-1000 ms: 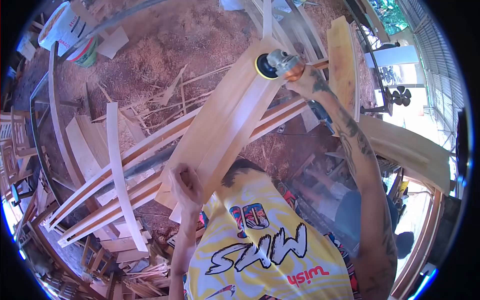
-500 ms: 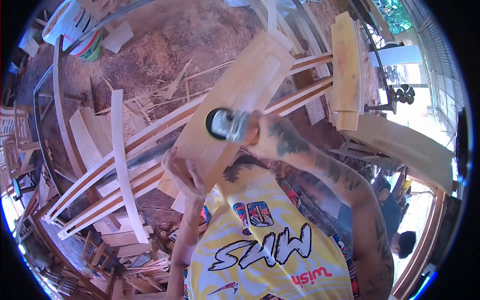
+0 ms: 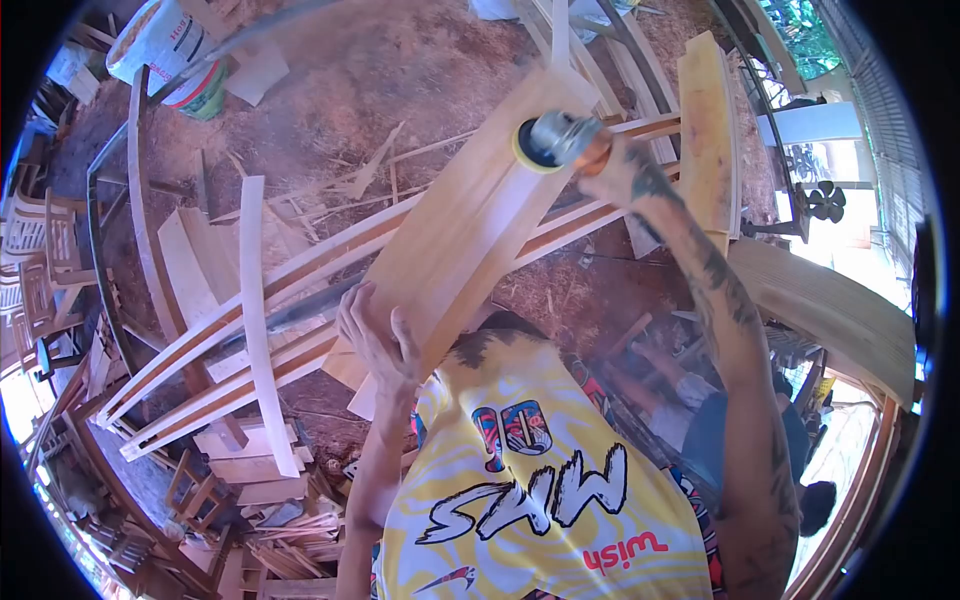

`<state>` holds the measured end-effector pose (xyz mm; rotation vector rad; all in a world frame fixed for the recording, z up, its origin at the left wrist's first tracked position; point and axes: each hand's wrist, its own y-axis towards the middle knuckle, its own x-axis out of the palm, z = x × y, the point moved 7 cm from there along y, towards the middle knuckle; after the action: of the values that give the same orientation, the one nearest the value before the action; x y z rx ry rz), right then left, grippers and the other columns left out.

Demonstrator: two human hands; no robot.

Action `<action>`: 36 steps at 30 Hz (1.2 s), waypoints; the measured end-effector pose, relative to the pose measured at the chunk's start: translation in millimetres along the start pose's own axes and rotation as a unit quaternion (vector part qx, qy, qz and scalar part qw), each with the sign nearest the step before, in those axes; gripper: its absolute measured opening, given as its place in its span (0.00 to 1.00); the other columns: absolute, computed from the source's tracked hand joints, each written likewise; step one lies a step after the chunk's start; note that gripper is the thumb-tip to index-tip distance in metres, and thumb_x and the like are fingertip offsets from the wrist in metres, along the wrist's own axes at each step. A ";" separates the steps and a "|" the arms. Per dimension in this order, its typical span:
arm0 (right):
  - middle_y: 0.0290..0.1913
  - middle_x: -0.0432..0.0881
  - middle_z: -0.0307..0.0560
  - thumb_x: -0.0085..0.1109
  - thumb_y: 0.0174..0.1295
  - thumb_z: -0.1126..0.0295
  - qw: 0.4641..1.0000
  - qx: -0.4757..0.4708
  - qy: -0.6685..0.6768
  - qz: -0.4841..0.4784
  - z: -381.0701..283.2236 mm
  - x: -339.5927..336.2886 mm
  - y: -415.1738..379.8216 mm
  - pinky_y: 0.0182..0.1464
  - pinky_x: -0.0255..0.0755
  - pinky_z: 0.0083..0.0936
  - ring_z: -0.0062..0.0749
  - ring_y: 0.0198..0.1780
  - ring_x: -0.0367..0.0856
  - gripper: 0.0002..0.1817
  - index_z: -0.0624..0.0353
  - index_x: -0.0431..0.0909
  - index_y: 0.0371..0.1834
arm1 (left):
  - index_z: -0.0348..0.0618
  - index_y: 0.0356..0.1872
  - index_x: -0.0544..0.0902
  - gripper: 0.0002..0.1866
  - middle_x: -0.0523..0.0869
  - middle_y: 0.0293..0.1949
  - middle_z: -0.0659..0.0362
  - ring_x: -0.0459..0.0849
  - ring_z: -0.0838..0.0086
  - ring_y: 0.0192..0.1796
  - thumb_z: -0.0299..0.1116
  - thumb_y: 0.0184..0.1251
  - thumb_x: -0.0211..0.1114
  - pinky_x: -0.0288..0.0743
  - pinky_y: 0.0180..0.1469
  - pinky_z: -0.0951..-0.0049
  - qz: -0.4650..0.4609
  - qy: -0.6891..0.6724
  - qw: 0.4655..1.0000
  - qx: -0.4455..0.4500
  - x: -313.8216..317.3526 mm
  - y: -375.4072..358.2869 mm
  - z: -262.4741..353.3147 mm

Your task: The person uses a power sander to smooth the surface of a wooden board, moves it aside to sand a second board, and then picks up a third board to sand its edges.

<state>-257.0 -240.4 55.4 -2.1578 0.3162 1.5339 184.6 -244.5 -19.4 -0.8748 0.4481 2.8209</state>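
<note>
Head view: Sanding pass judged in progress. Right hand (image 3: 618, 170) wrapped around the sander (image 3: 562, 140); its disc is over the board's far end, though contact cannot be confirmed. Left hand (image 3: 378, 338) rests on the near end, fingers spread, not closed around it. Next stroke likely calls for a flat disc and firm bracing. Board (image 3: 445, 240) lies aslant across rails (image 3: 330, 258): pale, grained, with a lighter lengthwise band.

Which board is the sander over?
The wide, pale diagonal board: the left hand is on its near end, and the right hand holds the sander over its far end. The yellower board to the right has neither hand on it.
</note>
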 end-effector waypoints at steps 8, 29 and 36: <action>0.52 0.95 0.54 0.83 0.54 0.49 0.965 0.154 0.132 0.167 134.7 -11.7 3.9 0.63 0.85 0.42 0.50 0.56 0.94 0.36 0.62 0.91 0.61 | 0.34 0.74 0.77 0.30 0.81 0.67 0.42 0.76 0.44 0.74 0.36 0.75 0.73 0.64 0.76 0.41 -0.091 0.120 0.983 0.101 49.2 7.7 36.2; 0.48 0.96 0.60 0.84 0.55 0.54 0.857 0.277 0.372 0.224 118.6 21.4 -225.3 0.55 0.87 0.40 0.45 0.53 0.97 0.30 0.61 0.92 0.57 | 0.33 0.56 0.91 0.18 0.92 0.42 0.54 0.89 0.73 0.43 0.42 0.87 0.69 0.83 0.45 0.66 0.091 -0.277 0.953 -0.078 -36.7 271.6 105.8; 0.50 0.95 0.63 0.86 0.52 0.55 0.859 0.254 0.369 0.247 114.1 29.5 -223.3 0.59 0.88 0.44 0.51 0.54 0.97 0.35 0.64 0.88 0.61 | 0.38 0.70 0.82 0.29 0.87 0.63 0.52 0.87 0.65 0.61 0.48 0.82 0.76 0.83 0.66 0.64 0.049 -0.431 0.885 -0.170 -34.5 178.0 -11.0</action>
<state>-241.6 11.6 51.7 -2.1938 1.4445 0.6046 177.2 -418.1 33.8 0.4347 -0.1438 3.0328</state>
